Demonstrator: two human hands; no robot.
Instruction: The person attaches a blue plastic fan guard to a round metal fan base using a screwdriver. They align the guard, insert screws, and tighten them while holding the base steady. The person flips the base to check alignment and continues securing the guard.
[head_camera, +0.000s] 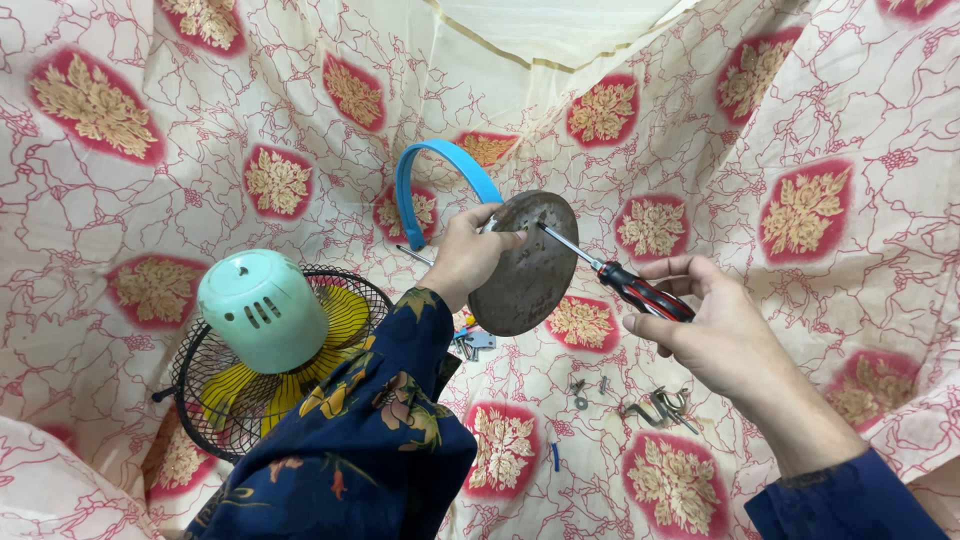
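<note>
At the far left, a fan grille (245, 395) with yellow blades and a mint-green motor housing (262, 310) lies on the patterned cloth (120, 230), well apart from the work. A blue curved band (430, 180) rests behind the left hand.

The left hand (465, 258) is closed around the edge of a round, rust-stained metal disc (525, 265), which is held upright above the cloth with its face turned toward the right hand. The grip is best kept firm at the rim, fingers clear of the centre, so that the disc is not turned by the tool.

The screwdriver (610, 278), with its red-and-black handle, is enclosed by the right hand (700, 330); its tip is set against the upper centre of the disc. The shaft is to be kept in line with the screw and pressed in while turned, so that slipping is avoided.

Loose metal hooks and screws (655, 405) lie on the cloth below, where small parts are easily lost in the folds.
</note>
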